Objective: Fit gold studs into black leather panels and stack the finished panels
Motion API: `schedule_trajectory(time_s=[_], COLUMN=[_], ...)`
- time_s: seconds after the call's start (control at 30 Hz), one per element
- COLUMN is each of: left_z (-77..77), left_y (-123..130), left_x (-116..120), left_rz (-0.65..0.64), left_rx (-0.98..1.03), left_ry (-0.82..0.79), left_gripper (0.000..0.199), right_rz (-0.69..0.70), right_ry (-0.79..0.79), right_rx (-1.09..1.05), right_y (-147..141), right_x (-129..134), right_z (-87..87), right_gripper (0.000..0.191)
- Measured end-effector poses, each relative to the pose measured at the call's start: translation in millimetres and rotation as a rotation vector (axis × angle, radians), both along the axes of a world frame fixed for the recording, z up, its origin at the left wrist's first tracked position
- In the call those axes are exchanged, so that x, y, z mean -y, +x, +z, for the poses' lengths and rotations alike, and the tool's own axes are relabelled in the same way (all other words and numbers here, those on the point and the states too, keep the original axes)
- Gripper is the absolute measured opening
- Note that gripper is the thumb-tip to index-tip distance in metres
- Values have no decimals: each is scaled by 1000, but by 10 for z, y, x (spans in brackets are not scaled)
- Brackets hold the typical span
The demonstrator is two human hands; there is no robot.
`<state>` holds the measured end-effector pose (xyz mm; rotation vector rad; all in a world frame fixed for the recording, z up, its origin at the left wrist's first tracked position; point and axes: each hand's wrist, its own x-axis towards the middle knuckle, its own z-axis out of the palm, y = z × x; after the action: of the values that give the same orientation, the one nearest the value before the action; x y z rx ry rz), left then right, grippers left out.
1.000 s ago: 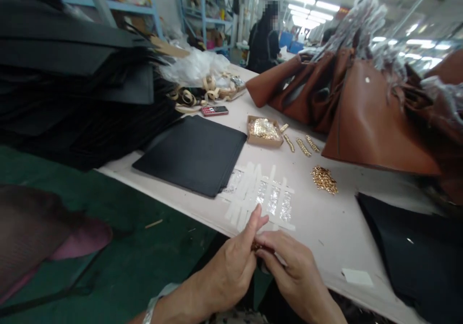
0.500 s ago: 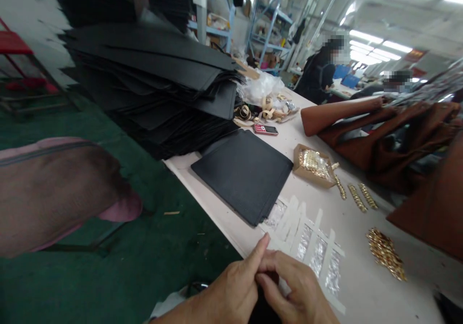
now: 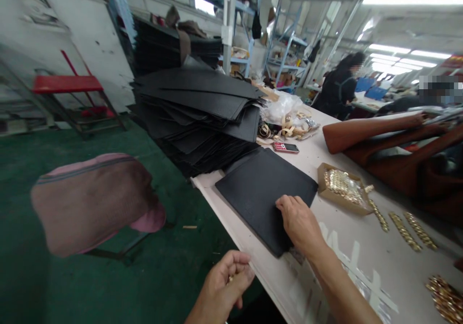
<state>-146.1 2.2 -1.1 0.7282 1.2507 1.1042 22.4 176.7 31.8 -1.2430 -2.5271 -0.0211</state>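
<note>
A flat stack of black leather-like panels (image 3: pixel 260 189) lies at the table's edge. My right hand (image 3: pixel 298 220) is over its right part, fingers bent and pressed together against the top panel. Whatever those fingers may hold is hidden. Just off the table's front edge, my left hand (image 3: pixel 227 283) is curled closed, and a small gold-coloured bit shows between its fingers, too small to name. Under and beside my right forearm, strips of pale tape (image 3: pixel 356 261) hold clear plastic to the table.
A cardboard box of gold chain pieces (image 3: pixel 343 208) stands right of the panels, with loose chain lengths (image 3: pixel 405 231) beside it. Behind are a phone (image 3: pixel 285 147), a tall black panel pile (image 3: pixel 195 107) and brown bags (image 3: pixel 376 131). A covered stool (image 3: pixel 97 198) stands left. People work farther back.
My hands, together before, are now apart. The right has reached forward onto the black panels; the left has stayed low near the table edge. The view has turned left.
</note>
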Motion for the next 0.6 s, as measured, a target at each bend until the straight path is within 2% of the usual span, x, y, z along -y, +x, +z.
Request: schedule_trajectory(time_s=[0.13,0.33,0.4,0.5,0.6], left_z=[33,15,10,26,35], left_y=[19,92,110,132,152], left_x=[-8,-25,-2,48,97], left_rz=[30,92,70,-8,-65], left_rx=[18,147,122,6,62], left_ry=[-28,-21,-31,-30,-41], left_gripper=[52,41,38,32,29], right_rz=[105,106,64,-115,-228], right_ry=[-83,-505,-626,-771,-906], right_rx=[27,-171,-269,-451,-575], right_y=[169,603,668,638,503], right_x=[352,1084,1206,1260,1239], right_z=[-2,119,151,154,120], right_gripper=[22,23,22,16,16])
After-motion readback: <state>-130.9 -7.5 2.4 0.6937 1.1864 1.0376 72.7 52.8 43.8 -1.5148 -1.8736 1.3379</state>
